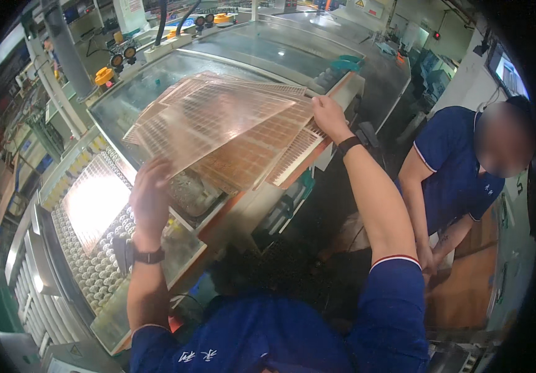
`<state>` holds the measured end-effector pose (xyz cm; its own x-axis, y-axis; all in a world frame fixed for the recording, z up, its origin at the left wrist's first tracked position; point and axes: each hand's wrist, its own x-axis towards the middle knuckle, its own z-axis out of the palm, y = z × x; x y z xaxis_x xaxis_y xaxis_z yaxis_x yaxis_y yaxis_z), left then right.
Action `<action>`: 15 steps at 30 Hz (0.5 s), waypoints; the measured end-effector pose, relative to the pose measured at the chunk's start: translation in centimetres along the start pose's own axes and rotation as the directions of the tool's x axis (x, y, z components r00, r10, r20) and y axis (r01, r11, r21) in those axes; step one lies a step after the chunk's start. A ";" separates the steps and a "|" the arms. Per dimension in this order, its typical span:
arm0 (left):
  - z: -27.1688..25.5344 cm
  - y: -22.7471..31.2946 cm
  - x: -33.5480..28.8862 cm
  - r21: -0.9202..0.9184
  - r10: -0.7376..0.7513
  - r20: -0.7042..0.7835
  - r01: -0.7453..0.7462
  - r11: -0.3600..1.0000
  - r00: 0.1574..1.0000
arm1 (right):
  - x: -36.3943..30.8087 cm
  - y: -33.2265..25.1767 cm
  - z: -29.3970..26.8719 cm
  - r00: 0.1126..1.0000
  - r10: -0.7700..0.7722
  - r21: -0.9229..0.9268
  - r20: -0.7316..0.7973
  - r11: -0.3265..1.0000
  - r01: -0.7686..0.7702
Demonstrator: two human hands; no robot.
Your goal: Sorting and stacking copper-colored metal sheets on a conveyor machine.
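A thin, see-through circuit board panel (218, 118) with a grid pattern is held tilted over a machine's glass cover. My left hand (151, 189), somewhat blurred, has its fingers closed at the panel's near left corner. At the right corner my right hand (330, 118) is closed in a grip, its fingertips partly hidden. Under the raised sheet lies a fanned-out stack of copper-brown gridded panels (243, 155), some jutting over the machine's near edge. To the left another panel (97, 202), shining with glare, rests on a bed of rollers.
The roller conveyor (103, 273) runs along my left side. The machine's glass cover (243, 46) stretches away ahead, with a green handle (347, 62) on it. A co-worker in a blue shirt (454, 155) stands close on my right, near a brown board (467, 286).
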<state>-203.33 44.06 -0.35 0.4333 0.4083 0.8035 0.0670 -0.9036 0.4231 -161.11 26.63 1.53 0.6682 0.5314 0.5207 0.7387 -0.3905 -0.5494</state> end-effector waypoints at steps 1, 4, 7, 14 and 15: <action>-0.8 -0.6 -1.2 0.010 -0.036 -0.021 0.036 0.999 0.999 | 0.2 0.1 0.0 1.000 -0.003 -0.020 0.019 1.000 0.004; -1.9 -0.8 -4.2 0.037 -0.060 0.031 0.058 0.998 0.998 | 0.6 1.6 -0.1 0.997 0.035 -0.048 0.075 0.998 -0.031; -2.4 -0.5 -6.4 0.081 -0.137 0.139 0.126 0.989 0.981 | 0.9 1.7 -0.6 0.987 0.026 -0.018 0.162 1.000 -0.023; -2.8 0.3 -7.0 0.055 -0.110 0.165 0.102 0.993 0.980 | -0.2 1.0 -1.1 0.978 0.013 0.190 0.209 0.980 -0.053; -2.9 1.5 -6.5 0.116 -0.112 0.169 0.093 0.989 0.979 | -0.1 0.9 -1.4 0.970 0.012 0.192 0.245 0.979 -0.061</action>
<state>-208.63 40.46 -3.69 0.5688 0.4791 0.6685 0.2110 -0.8706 0.4444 -160.40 25.12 1.91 0.6351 0.6943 0.3384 0.6660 -0.2704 -0.6953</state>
